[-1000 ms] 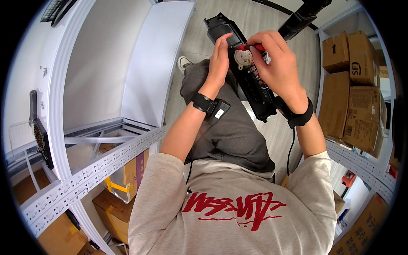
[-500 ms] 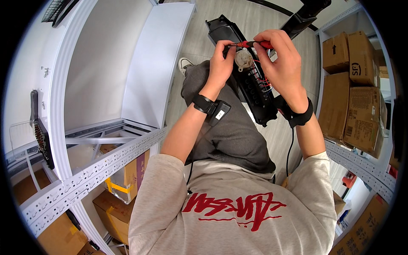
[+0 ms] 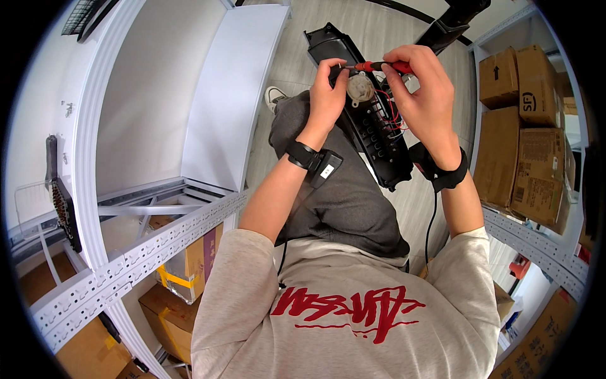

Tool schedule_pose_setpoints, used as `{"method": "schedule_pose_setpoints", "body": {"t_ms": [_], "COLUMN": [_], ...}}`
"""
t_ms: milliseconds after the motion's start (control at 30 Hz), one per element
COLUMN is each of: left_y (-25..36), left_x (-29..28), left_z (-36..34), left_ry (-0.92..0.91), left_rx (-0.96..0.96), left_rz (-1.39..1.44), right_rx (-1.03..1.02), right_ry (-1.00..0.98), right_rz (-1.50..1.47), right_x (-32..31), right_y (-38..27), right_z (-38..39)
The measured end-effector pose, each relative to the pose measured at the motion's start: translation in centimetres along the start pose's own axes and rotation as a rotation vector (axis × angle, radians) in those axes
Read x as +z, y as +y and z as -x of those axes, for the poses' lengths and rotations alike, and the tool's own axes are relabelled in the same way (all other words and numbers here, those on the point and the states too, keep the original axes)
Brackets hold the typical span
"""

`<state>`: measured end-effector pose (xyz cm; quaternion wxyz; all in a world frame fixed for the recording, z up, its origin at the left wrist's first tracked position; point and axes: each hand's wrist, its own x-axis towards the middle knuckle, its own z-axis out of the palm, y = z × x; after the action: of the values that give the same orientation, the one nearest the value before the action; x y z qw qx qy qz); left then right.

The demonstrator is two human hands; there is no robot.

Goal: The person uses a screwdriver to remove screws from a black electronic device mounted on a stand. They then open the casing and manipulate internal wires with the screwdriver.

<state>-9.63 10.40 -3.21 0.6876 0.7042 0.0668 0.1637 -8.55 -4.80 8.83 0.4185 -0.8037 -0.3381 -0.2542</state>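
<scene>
In my right hand point(image 3: 429, 91) is a red and black screwdriver point(image 3: 365, 66), its handle between thumb and fingers and its shaft pointing left. My left hand point(image 3: 328, 101) is closed in a pinch at the screwdriver's tip; anything small between those fingers is too tiny to make out. Below both hands a long black plastic housing point(image 3: 392, 165) lies slanted by my right leg. On it sits a round, whitish motor-like part point(image 3: 361, 90) with mounting ears. Thin red wires point(image 3: 392, 114) run from near this part across the housing, toward my right hand.
Cardboard boxes point(image 3: 497, 148) fill the shelf on the right. A white metal rack point(image 3: 158, 243) with more boxes stands close on the left. A black stand-like object point(image 3: 447, 31) rises beyond the housing. Black cables point(image 3: 432, 221) hang from both wrist straps.
My right hand and the screwdriver have shifted slightly to the right, showing a little more of the shaft by my left fingertips. My left hand has barely moved.
</scene>
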Motion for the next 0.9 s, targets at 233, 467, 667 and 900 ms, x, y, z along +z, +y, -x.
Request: {"method": "schedule_pose_setpoints", "body": {"t_ms": [233, 467, 667, 900], "left_y": [-1.0, -1.3, -0.9, 0.8], "left_x": [-0.1, -0.1, -0.1, -0.3], "left_z": [-0.1, -0.2, -0.3, 0.2], "left_ry": [0.024, 0.012, 0.024, 0.013], "left_rx": [0.066, 0.028, 0.038, -0.088], "left_rz": [-0.041, -0.072, -0.036, 0.042], "right_rx": [0.005, -0.038, -0.009, 0.025], "right_ry": [-0.012, 0.026, 0.054, 0.095], "right_rz": [-0.001, -0.008, 0.001, 0.011], "right_x": [0.2, 0.1, -0.8, -1.8], "right_y": [-0.1, 0.0, -0.7, -0.5], "right_z": [0.1, 0.2, 0.0, 0.3]}}
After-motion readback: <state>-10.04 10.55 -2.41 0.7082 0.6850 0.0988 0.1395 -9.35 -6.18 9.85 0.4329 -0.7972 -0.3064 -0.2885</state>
